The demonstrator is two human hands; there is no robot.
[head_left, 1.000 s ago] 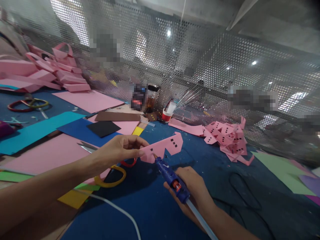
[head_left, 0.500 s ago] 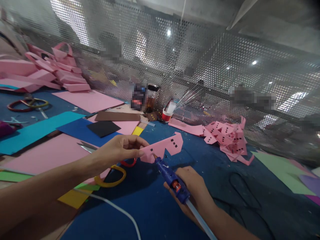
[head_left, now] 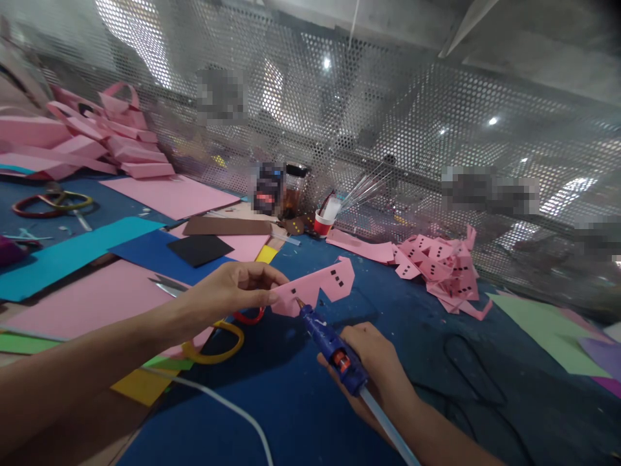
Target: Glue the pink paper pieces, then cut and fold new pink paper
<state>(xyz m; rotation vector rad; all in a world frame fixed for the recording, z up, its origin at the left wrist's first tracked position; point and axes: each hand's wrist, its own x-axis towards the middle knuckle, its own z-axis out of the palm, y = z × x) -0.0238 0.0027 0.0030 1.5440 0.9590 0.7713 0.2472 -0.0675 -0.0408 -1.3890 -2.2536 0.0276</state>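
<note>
Head camera view: a pink paper cutout (head_left: 308,289) with small black squares and a notched lower edge sits in front of you, raised over the blue tabletop (head_left: 291,408). Your left hand (head_left: 242,288) has it by its left end, thumb and fingers pinched together on the paper, so the rest extends to the right of your grip. Your right hand (head_left: 373,356) is wrapped around a blue glue gun (head_left: 325,333), its nozzle aimed up and left at the cutout, close to your left fingertips; whether it touches the paper, you cannot tell. A pale glue stick (head_left: 388,424) juts from the gun's back end toward you.

Below your left wrist lie scissors (head_left: 213,358) with one yellow and one red loop. To the left of that grip spreads a large pink sheet (head_left: 97,298); beyond it are a blue sheet (head_left: 155,255), a black piece (head_left: 200,250) and a brown strip (head_left: 228,226). Past the cutout stands a red and white cup (head_left: 323,226). Beyond your right hand, a heap of pink pieces (head_left: 436,268) marked with black squares rests near a perforated metal screen (head_left: 412,129). A dark cable (head_left: 473,404) curls right of the gun.
</note>
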